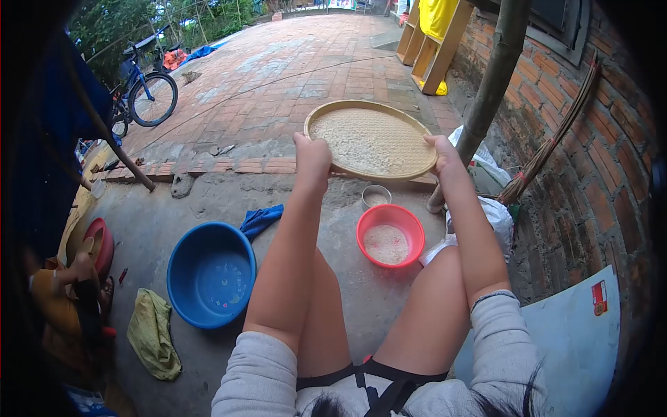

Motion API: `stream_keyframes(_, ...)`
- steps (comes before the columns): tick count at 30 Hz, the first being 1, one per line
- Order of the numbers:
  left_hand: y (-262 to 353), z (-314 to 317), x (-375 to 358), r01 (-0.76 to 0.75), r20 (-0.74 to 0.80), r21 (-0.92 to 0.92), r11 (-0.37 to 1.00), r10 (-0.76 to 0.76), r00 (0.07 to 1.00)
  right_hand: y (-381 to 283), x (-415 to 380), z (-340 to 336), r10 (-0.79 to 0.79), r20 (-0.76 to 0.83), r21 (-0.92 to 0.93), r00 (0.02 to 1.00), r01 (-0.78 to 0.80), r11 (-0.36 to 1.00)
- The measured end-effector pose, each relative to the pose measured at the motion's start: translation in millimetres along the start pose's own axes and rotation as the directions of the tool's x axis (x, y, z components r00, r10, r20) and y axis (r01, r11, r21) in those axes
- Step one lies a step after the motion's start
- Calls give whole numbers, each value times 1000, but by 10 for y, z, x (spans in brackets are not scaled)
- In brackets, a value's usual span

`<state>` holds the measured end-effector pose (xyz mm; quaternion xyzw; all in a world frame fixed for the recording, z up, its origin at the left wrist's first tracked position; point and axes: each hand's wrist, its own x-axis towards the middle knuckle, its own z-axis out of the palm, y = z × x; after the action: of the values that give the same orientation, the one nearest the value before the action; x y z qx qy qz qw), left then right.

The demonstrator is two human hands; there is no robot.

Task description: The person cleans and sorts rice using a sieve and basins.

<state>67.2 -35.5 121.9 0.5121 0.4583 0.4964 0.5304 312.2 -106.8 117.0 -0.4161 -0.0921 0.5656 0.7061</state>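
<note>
A round woven winnowing basket [403,132] is held up in front of me, tilted, with whitish grains [358,142] spread over its left and lower part. My left hand [313,156] grips its left rim, fingers closed. On the right rim, my right hand [446,154] is closed as well, its thumb over the edge. Below the basket stands a pink-red plastic basin [420,240] with pale grains in it. Just behind that basin is a small metal bowl [376,189] that also holds some grain.
To the left stand a large blue tub [177,278], a blue cloth [261,222] and a yellow-green sack [153,333]. Another person [66,299] sits at far left beside a red basin [104,250]. A slanted pole [490,90] and a brick wall [590,146] border the right.
</note>
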Motion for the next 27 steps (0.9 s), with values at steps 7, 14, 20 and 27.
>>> stream_keyframes(7, -129, -404, 426, 232, 198, -275, 933, -182, 963, 615, -141, 498, -452, -83, -120, 888, 442, 889)
stream_keyframes(14, 141, -357, 119, 141, 33, -58, 988, -140, 990, 302, -100, 333, 32, -52, -42, 998, -34, 999)
stream_keyframes(20, 104, -249, -27, 78, 65, 21, 997, -80, 995, 144, -36, 269, -13, -48, 41, 999, 15, 999)
stream_keyframes(27, -52, -656, 438, 335, 360, -145, 931, -266, 894, 717, -300, 634, -533, -64, -317, 844, 489, 813)
